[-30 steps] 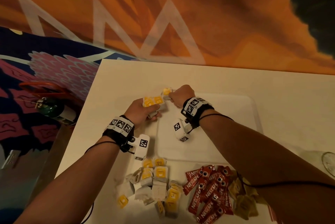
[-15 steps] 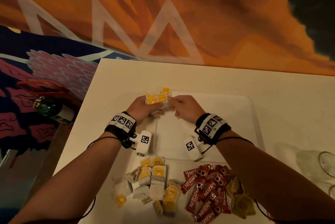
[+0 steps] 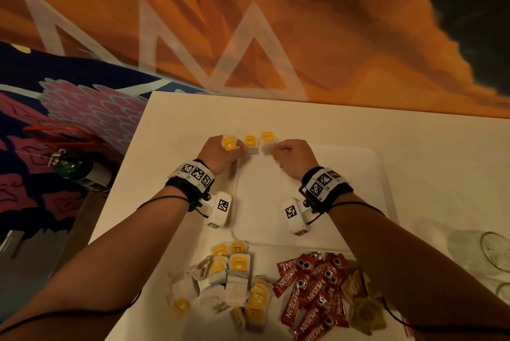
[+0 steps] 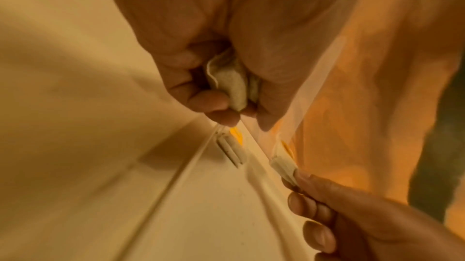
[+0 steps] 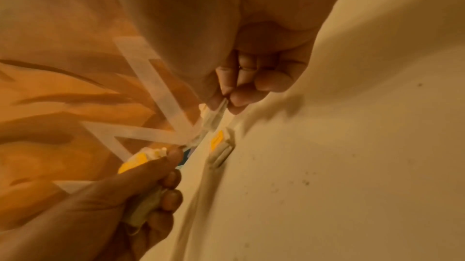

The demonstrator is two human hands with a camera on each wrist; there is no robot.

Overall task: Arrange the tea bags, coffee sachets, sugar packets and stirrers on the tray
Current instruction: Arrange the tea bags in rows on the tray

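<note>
Surface (image 3: 414,142): white, carrying the tray and every loose pile; clear glasses (image 3: 494,252) stand at its right edge.
Tray (image 3: 345,175): white and shallow-rimmed, in the middle of the surface, mostly bare; the first tea bags sit at its far left corner.
Coffee sachets (image 3: 311,293): red Nescafe sticks heaped on the surface just in front of the tray. They look light, slick and fairly stiff, so a pinch at mid-length should do.
Loose tea bags (image 3: 234,280): a jumble of white bags with yellow tags, left of the sachets, not yet on the tray. Soft, near weightless, strings likely to snag; best taken by the folded bag body, not the tag.
Sugar packets (image 3: 361,302): brownish paper, right of the sachets, partly under the right forearm.
Stirrers: none that I can make out.
Left hand (image 3: 218,153): fingers curled round a small bunch of tea bags (image 4: 231,84), yellow tags poking out above.
Right hand (image 3: 292,153): thumb and fingertip pinching one tea bag (image 5: 214,114) by its edge at the tray's far rim.
Placed tea bag (image 3: 251,144): lying between the two hands, yellow tag up.
</note>
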